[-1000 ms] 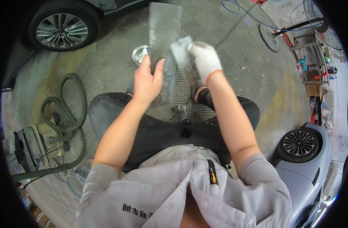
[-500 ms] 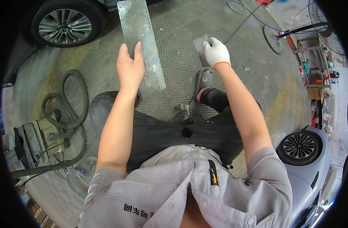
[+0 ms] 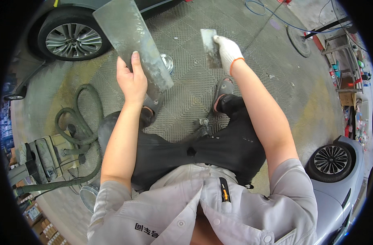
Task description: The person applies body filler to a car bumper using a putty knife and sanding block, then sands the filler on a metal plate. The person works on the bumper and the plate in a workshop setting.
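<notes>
My bare left hand (image 3: 132, 83) grips a long, flat, grey smeared board (image 3: 128, 33) by its near part, the thumb lying on top. The board slants up and to the left, its far end close to a car wheel. In a white knit glove with an orange cuff, my right hand (image 3: 229, 52) is closed on a putty scraper (image 3: 210, 45). This is a thin, pale rectangular blade, stained grey toward its near end and held apart from the board. Beyond the board's right edge a round metal tin (image 3: 167, 62) shows in part on the floor.
A dark car's wheel (image 3: 73, 41) is at far left. A ribbed hose (image 3: 98, 122) coils beside a boxy machine (image 3: 41, 159) and a bucket (image 3: 88, 197) at left. Another car's wheel (image 3: 331, 160) is at right, below a metal rack (image 3: 344, 61). A round-based stand (image 3: 298, 43) is at far right.
The board has swung to the left and tilted more, uncovering the tin and my left foot. My right hand has shifted slightly left, turning the scraper so its broad face shows.
</notes>
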Demonstrator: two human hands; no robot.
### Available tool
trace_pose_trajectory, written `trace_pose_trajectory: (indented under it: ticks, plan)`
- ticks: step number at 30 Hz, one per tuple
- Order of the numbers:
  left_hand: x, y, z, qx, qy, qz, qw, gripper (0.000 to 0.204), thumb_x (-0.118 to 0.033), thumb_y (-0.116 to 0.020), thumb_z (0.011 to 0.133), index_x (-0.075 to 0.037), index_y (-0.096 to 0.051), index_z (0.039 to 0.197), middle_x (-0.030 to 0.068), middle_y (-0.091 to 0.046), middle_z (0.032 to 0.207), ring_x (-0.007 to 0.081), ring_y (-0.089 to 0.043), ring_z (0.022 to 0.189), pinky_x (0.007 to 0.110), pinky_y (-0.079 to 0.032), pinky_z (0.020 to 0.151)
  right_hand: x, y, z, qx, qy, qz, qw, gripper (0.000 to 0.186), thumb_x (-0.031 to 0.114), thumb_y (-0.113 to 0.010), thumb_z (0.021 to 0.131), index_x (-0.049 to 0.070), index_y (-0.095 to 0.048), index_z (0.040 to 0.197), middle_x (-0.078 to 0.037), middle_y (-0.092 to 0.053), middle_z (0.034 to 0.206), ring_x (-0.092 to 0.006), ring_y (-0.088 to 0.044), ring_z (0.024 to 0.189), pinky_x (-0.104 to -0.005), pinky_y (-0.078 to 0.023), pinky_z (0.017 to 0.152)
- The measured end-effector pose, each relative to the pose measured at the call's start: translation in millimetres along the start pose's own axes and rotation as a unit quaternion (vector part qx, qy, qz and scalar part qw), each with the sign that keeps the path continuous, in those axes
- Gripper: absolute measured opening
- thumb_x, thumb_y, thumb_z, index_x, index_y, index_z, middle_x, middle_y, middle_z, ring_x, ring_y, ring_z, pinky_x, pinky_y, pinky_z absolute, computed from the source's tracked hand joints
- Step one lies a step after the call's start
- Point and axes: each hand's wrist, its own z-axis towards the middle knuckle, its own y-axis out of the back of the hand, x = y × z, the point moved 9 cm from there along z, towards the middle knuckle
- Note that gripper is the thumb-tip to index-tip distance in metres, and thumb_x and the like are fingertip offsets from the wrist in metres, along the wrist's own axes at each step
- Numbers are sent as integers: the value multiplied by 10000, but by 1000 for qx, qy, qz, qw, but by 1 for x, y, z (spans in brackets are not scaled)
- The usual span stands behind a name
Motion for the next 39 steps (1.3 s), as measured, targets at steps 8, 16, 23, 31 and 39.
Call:
trace_pose_trajectory:
  ticks: [8,16,23,31,39]
  plan:
    - [-17,10,63,-75,-69,-53,993,272,-215,-648,1153,20,-692,1283,56,-751,1185,126,-659,1045,299,-532,953,13,-115,-25,181,188,-150,954,439,288,-658,1061,-61,-696,1325,-164,-778,1223,-272,-729,1095,-411,-559,1012]
    - [6,-3,64,-27,37,-56,997,244,-213,-669,1139,10,-712,1228,45,-758,1127,116,-665,1014,305,-545,918,18,-139,-30,137,218,-236,937,430,248,-686,1033,-62,-691,1330,-207,-767,1243,-278,-736,1138,-385,-559,1023]
    - [8,-40,28,189,-64,181,963,255,-264,-752,1065,-63,-743,1222,170,-774,899,222,-762,800,375,-588,767,48,-100,14,65,110,133,983,325,285,-618,1079,29,-672,1271,-74,-723,1111,-207,-676,977,-390,-552,886]
    - [63,43,65,-22,169,-216,961,272,-243,-648,1154,-29,-700,1313,35,-767,1199,110,-692,1034,293,-560,936,-9,-160,-22,280,42,-132,950,422,231,-669,1032,-34,-677,1360,-116,-747,1221,-212,-689,1109,-359,-532,1043]
    - [76,35,60,-15,231,-332,915,275,-272,-663,1144,-76,-679,1336,19,-755,1208,118,-708,1028,313,-591,916,-32,-179,-62,354,-34,-143,924,346,168,-667,1047,-57,-711,1306,-77,-751,1138,-154,-688,1056,-319,-544,989]
